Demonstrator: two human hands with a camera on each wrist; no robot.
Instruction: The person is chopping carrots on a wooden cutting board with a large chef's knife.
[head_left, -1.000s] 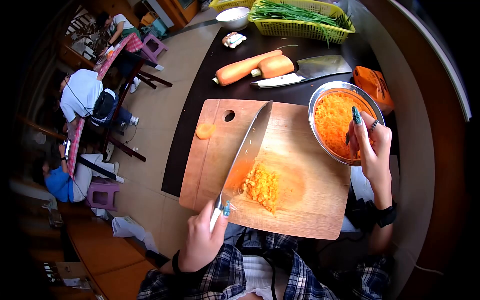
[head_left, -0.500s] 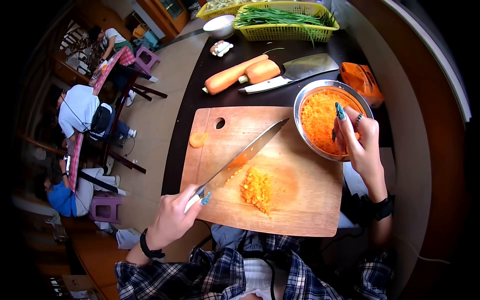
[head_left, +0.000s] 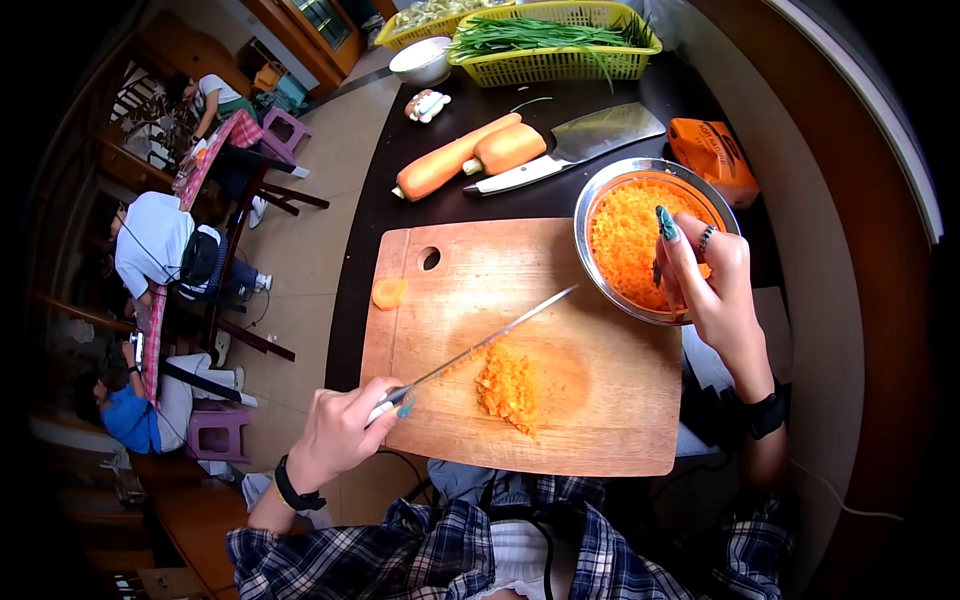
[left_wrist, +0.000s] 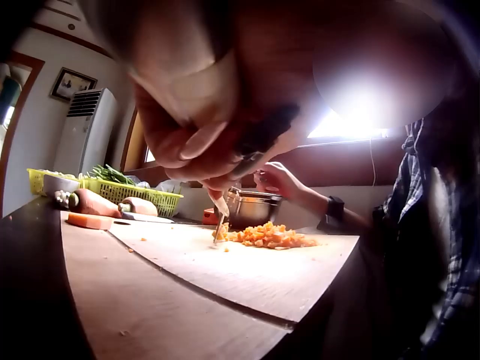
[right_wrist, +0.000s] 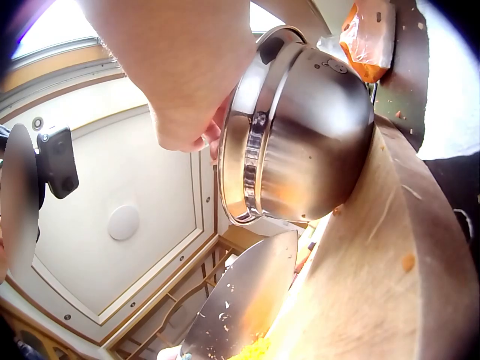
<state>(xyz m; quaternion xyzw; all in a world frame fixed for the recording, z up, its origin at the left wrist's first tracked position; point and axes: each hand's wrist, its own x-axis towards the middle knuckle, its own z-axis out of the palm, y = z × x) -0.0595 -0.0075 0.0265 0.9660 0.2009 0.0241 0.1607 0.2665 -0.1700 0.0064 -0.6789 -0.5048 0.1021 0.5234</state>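
Note:
My left hand (head_left: 345, 425) grips the handle of a wide kitchen knife (head_left: 490, 341), its blade upright and nearly edge-on in the head view. The blade stands over the cutting board (head_left: 620, 400), along the far side of a mound of minced carrot (head_left: 510, 390). A carrot slice (head_left: 389, 293) lies at the board's left. My right hand (head_left: 715, 285) is over a steel bowl (right_wrist: 315, 127) heaped with minced carrot (head_left: 630, 230). Its fingers bend down inside the rim; I cannot tell whether they hold any bits.
Behind the board lie two peeled carrots (head_left: 445, 172) and a cleaver (head_left: 605, 135). An orange packet (head_left: 712, 160) sits beyond the bowl. Farther back are a small figurine (head_left: 427, 106), a white bowl (head_left: 421, 65) and a yellow basket (head_left: 560, 68) of green stalks. People sit at tables to the left.
The left hand has drawn the knife leftward and turned its blade from broad side to nearly edge-on. The right hand stays at the bowl. The head view has shifted.

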